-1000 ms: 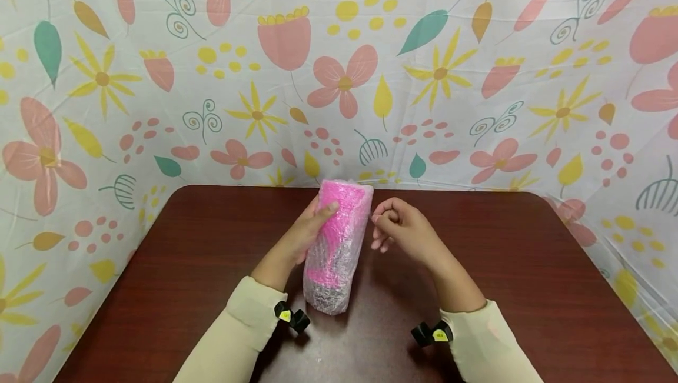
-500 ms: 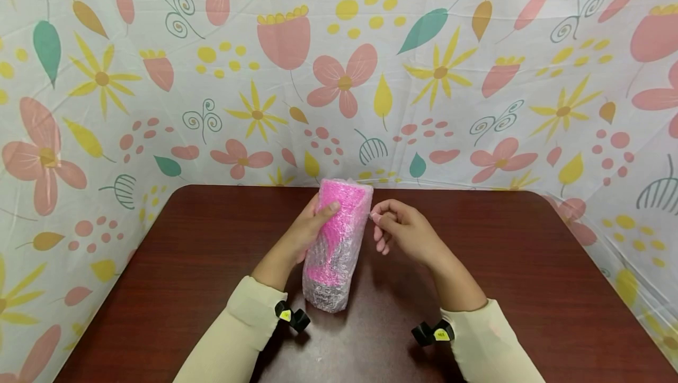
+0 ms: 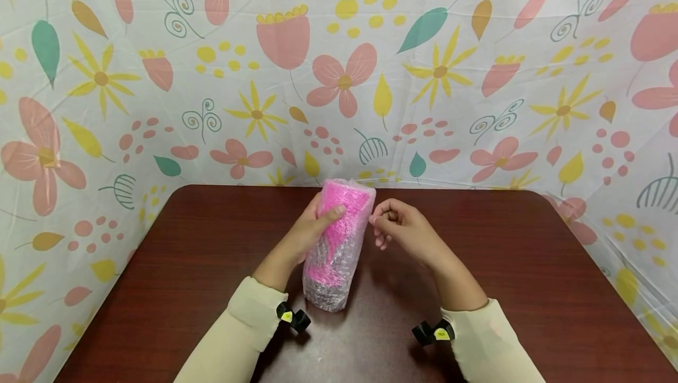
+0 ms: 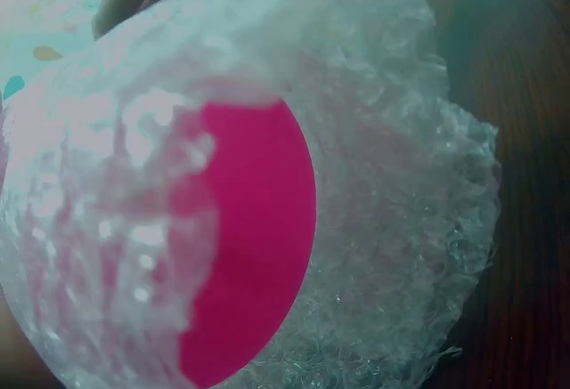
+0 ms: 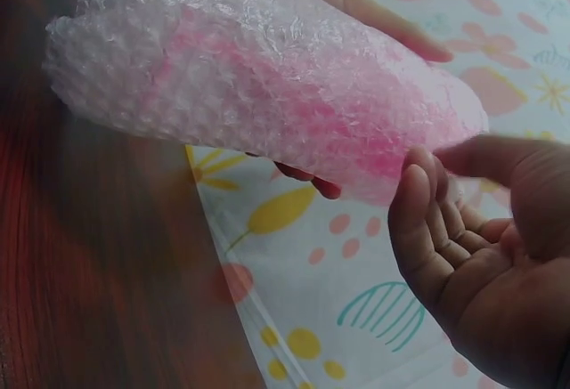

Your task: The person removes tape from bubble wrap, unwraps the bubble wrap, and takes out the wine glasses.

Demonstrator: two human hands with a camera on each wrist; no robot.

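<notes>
A tall, rounded pink item in clear bubble wrap (image 3: 339, 247) leans over the table, its top tilted to the right. My left hand (image 3: 309, 227) grips it from the left, thumb across the front; other fingers curl behind, mostly hidden. Along its upper right edge, my right hand (image 3: 405, 227) pinches the wrap between thumb and index finger, the other fingers curled loosely. The right wrist view shows those fingertips (image 5: 417, 174) right at the wrap's edge. In the left wrist view, a smooth bare pink surface (image 4: 258, 238) shows inside the wrap's open end.
The dark reddish-brown wooden table (image 3: 201, 295) has rounded far corners. A floral cloth (image 3: 339, 136) hangs right behind its back edge and along both sides. Each sleeve cuff carries a small black wrist camera (image 3: 293, 317).
The wrapped item's top has shifted slightly to the right, and my left thumb reaches a little farther across it. My right fingers have come closer against the wrap's edge.
</notes>
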